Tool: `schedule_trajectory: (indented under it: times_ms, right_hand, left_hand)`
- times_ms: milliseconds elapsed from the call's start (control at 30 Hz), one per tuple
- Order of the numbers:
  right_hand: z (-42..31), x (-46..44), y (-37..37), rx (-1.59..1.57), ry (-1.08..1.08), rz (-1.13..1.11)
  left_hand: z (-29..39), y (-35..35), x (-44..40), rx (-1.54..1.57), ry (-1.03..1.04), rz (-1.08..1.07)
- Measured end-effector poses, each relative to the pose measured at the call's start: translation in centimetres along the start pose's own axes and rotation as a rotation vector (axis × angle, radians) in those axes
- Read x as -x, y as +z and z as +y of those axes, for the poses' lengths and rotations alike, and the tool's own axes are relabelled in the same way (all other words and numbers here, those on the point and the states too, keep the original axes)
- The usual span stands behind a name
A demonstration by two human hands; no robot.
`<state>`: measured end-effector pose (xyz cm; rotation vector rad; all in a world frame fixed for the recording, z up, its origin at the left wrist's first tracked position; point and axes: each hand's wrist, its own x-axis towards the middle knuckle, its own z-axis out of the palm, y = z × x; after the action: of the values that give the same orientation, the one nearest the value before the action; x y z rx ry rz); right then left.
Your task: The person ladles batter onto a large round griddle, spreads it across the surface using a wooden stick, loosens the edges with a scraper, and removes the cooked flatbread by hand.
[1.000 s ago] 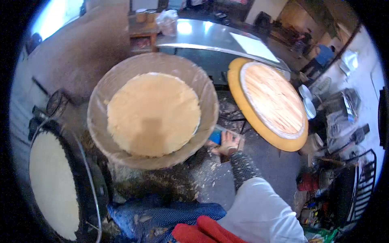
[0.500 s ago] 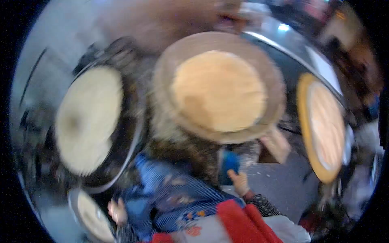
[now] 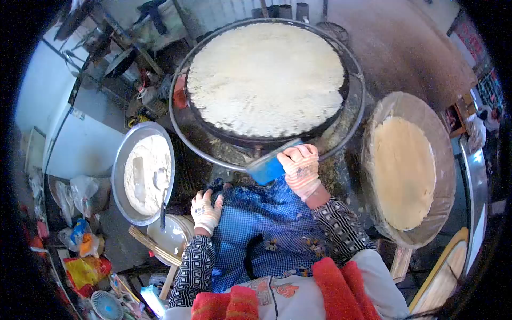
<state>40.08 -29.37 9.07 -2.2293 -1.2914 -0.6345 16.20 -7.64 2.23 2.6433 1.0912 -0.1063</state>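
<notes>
My right hand point(image 3: 300, 166), in a striped glove, grips a blue scraper point(image 3: 268, 166) just off the near edge of the round griddle. A wide, thin pale pancake point(image 3: 266, 77) covers most of the griddle. My left hand point(image 3: 207, 209), also gloved, rests with its fingers apart on the blue checked apron point(image 3: 256, 213) over my lap. Left of it stands a metal bowl point(image 3: 118, 178) of thick pale batter point(image 3: 146, 189), with a ladle point(image 3: 161, 180) lying in it.
A metal ring point(image 3: 358, 128) runs round the griddle. To the right, a plastic-lined round basket point(image 3: 445, 176) holds flat tan pancakes point(image 3: 404, 170). A white basin point(image 3: 173, 232) and a bundle of thin sticks point(image 3: 154, 245) are low on the left. A wooden board point(image 3: 442, 272) leans at lower right.
My view has swung left, from the basket to the griddle, and is sharper. My right hand, with the scraper, has risen to the griddle's near edge. My left hand has come onto the apron.
</notes>
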Motion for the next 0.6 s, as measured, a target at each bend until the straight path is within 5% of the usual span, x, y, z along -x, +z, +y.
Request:
schedule_trajectory:
  times_ms: [467,600]
  right_hand:
    - [1.1,-4.1,2.5,0.164,0.073,-0.086]
    - [1.8,-4.4,3.5,0.160,0.049,-0.061]
  left_hand:
    - [-3.1,0.1,-2.6,0.129,0.069,-0.016]
    - [-3.5,0.4,-4.6,0.341,0.190,0.312]
